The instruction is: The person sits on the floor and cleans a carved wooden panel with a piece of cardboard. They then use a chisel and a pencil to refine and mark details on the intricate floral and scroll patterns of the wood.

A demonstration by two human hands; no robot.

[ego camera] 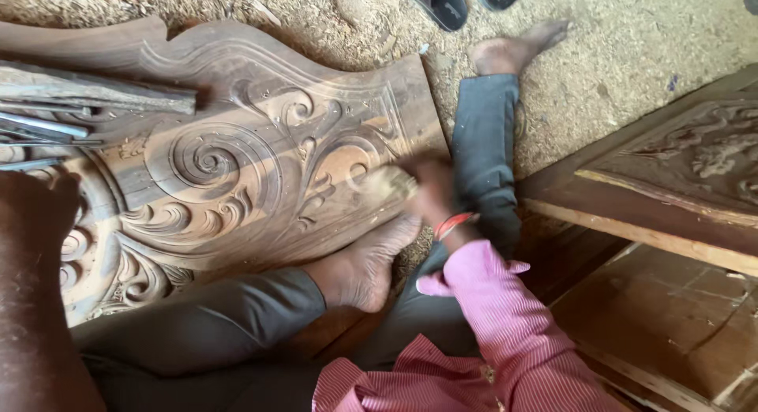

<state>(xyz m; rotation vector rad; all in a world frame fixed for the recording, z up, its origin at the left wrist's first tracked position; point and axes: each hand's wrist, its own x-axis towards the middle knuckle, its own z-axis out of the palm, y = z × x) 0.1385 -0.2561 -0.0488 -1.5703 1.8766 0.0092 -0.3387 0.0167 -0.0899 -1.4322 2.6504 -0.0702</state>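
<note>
A large carved wooden panel [237, 143] with scrolls and leaf shapes lies on the floor in front of me. My right hand [433, 197], blurred by motion and in a pink striped sleeve, presses a small pale piece of sandpaper [387, 183] against the carving near the panel's right edge. My left hand [39, 203] rests on the panel's left part, dark and close to the camera; its fingers are not clearly visible. One of my bare feet [363, 262] rests on the panel's near edge.
Several metal carving tools [47, 127] lie beside a wooden strip [103, 92] on the panel's upper left. Another carved wooden piece [695, 159] lies at the right on flat boards [671, 317]. Sawdust [632, 41] covers the floor, and dark sandals [442, 1] lie at the top. My other foot [513, 50] lies beyond the panel.
</note>
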